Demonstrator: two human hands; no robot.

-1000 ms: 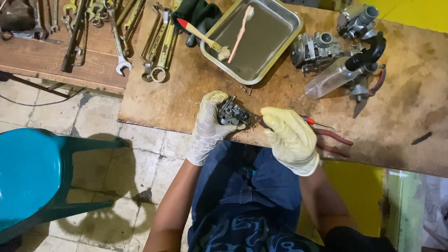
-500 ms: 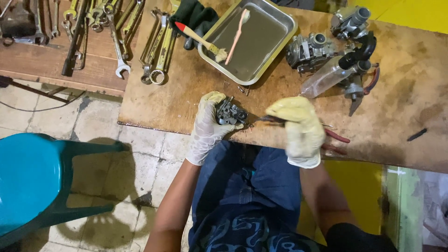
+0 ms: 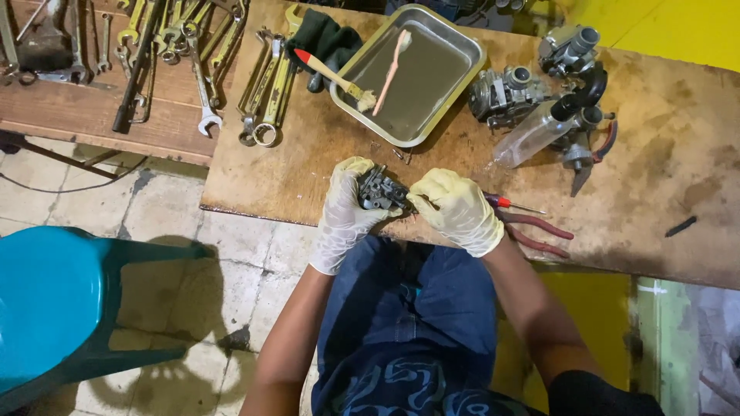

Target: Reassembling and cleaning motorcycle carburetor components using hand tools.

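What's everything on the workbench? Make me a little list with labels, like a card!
Left hand: gloved, gripping a small dark metal engine part
Right hand: gloved, touching the same part
Beside right hand: red-handled pliers and a small screwdriver
Tray: metal, holding a toothbrush; a paintbrush leans on its rim
Far right: more carburettor-like parts, a clear bottle
Left: wrenches
Floor: teal plastic chair

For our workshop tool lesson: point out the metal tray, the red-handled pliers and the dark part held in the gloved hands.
metal tray (image 3: 455,48), head view, bare right rim.
red-handled pliers (image 3: 539,225), head view, upper handle.
dark part (image 3: 375,190), head view, its middle between the gloves.
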